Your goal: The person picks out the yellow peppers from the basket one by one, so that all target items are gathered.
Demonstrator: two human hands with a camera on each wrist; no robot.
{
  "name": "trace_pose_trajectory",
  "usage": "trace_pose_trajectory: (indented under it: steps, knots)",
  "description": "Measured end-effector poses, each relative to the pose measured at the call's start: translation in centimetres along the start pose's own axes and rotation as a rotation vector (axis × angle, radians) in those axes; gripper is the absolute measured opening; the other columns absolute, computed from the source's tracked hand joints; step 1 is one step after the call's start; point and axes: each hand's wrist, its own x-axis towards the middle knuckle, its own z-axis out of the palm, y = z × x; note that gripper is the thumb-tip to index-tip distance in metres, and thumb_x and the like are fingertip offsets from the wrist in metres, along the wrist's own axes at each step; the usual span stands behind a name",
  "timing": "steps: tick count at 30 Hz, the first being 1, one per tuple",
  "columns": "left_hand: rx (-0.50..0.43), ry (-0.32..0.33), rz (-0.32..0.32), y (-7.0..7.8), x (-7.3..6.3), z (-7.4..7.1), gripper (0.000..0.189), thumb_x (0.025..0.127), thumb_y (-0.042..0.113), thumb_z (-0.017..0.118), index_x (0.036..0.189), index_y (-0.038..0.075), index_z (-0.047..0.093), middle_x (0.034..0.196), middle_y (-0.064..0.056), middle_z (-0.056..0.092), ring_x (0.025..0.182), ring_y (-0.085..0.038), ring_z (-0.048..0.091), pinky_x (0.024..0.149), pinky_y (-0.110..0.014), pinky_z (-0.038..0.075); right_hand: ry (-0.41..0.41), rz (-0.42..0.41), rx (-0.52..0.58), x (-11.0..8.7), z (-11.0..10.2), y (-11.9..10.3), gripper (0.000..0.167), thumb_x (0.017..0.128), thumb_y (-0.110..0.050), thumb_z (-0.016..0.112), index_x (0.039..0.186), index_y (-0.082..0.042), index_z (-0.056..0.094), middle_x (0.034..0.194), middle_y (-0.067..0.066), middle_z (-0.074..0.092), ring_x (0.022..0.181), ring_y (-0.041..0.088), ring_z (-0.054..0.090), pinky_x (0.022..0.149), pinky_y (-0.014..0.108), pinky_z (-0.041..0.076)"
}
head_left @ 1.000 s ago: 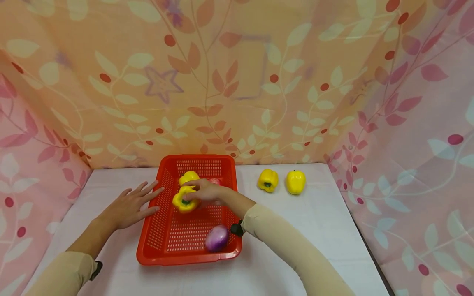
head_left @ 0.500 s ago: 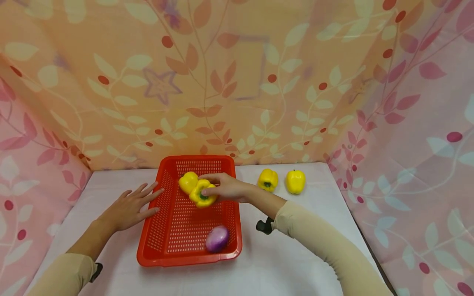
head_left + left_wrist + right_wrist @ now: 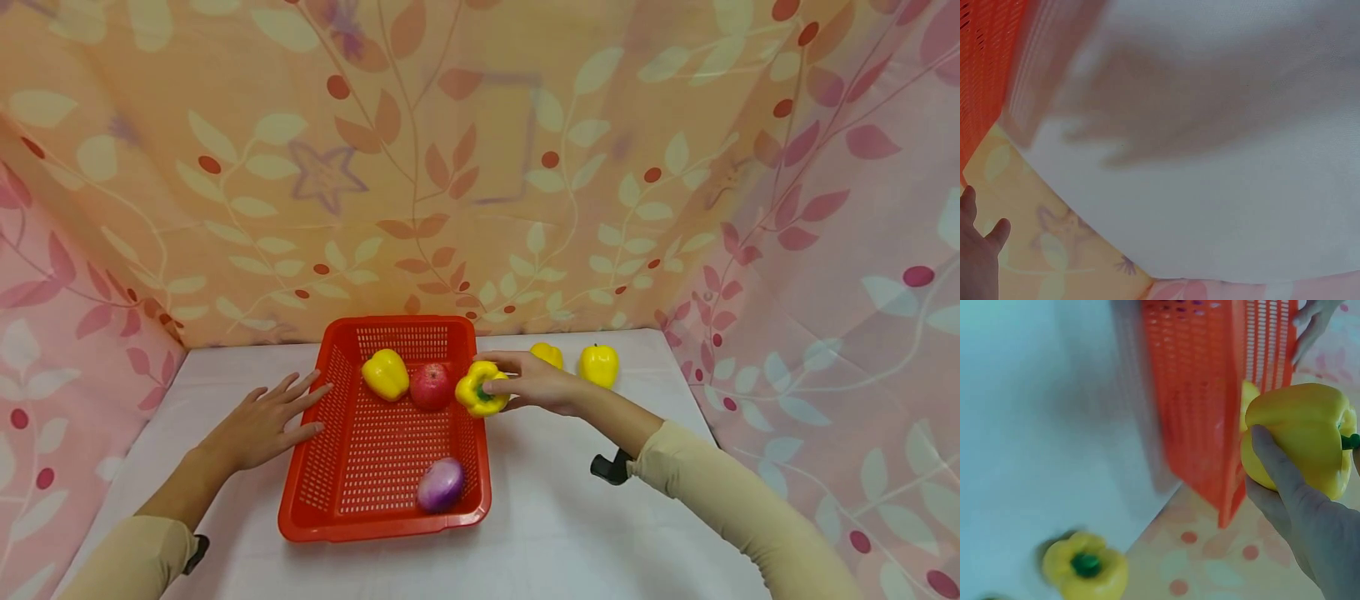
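My right hand (image 3: 542,383) grips a yellow bell pepper (image 3: 480,400) over the right rim of the red basket (image 3: 382,527). In the right wrist view the held pepper (image 3: 1300,425) shows its green stem, with fingers (image 3: 1275,462) along its side. My left hand (image 3: 262,423) lies with spread, straight fingers at the basket's left rim. Inside the basket are another yellow bell pepper (image 3: 386,375), a red pomegranate-like fruit (image 3: 431,387) and a purple onion (image 3: 441,485) in the near right corner.
Two more yellow bell peppers stand on the white table (image 3: 570,517) to the right: one (image 3: 547,353) partly behind my right hand, the other (image 3: 598,367) farther right. Floral cloth (image 3: 420,167) hangs behind the table and along both sides.
My right hand has lifted the yellow bell pepper from inside the basket and carried it right to the rim, uncovering the red fruit. My left hand has stayed in place.
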Motion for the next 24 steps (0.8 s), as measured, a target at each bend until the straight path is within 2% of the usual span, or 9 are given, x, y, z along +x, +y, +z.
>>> trace_pose_trajectory:
  steps: [6, 14, 19, 24]
  knots:
    - [0.001, -0.004, -0.003, 0.0, 0.0, -0.1, 0.071, 0.098, 0.060, 0.047, 0.157, 0.024, 0.032, 0.164, -0.011, 0.023, 0.146, -0.046, 0.022, 0.109, -0.074, 0.018, 0.054, 0.020, 0.007, -2.2, -2.1, 0.9, 0.056, 0.097, -0.020, 0.065, 0.149, -0.012, 0.045, 0.133, 0.017, 0.053, 0.113, 0.030, 0.059, 0.091, 0.047, 0.056]
    - [-0.012, -0.011, -0.010, 0.1, -0.1, -0.1, 0.072, 0.097, 0.060, 0.048, 0.157, 0.025, 0.031, 0.164, -0.011, 0.022, 0.146, -0.046, 0.020, 0.109, -0.074, 0.017, 0.129, 0.049, 0.046, -4.9, -4.8, 2.5, 0.063, 0.097, -0.021, 0.065, 0.152, -0.008, 0.038, 0.142, 0.020, 0.045, 0.115, 0.032, 0.057, 0.093, 0.046, 0.055]
    - [-0.013, -0.005, -0.006, 0.1, -0.1, -0.1, 0.072, 0.098, 0.061, 0.047, 0.157, 0.024, 0.032, 0.164, -0.011, 0.022, 0.146, -0.046, 0.020, 0.109, -0.073, 0.019, 0.153, 0.063, 0.078, -6.4, -6.2, 3.7, 0.066, 0.098, -0.020, 0.065, 0.154, -0.005, 0.033, 0.147, 0.022, 0.038, 0.112, 0.031, 0.060, 0.095, 0.050, 0.053]
    - [-0.012, -0.004, -0.008, 0.1, -0.2, -0.1, 0.071, 0.097, 0.060, 0.047, 0.157, 0.024, 0.032, 0.164, -0.011, 0.023, 0.146, -0.046, 0.021, 0.109, -0.074, 0.019, 0.199, 0.097, 0.095, -7.8, -7.5, 4.9, 0.069, 0.097, -0.022, 0.065, 0.155, -0.007, 0.031, 0.150, 0.023, 0.032, 0.117, 0.032, 0.057, 0.098, 0.054, 0.049]
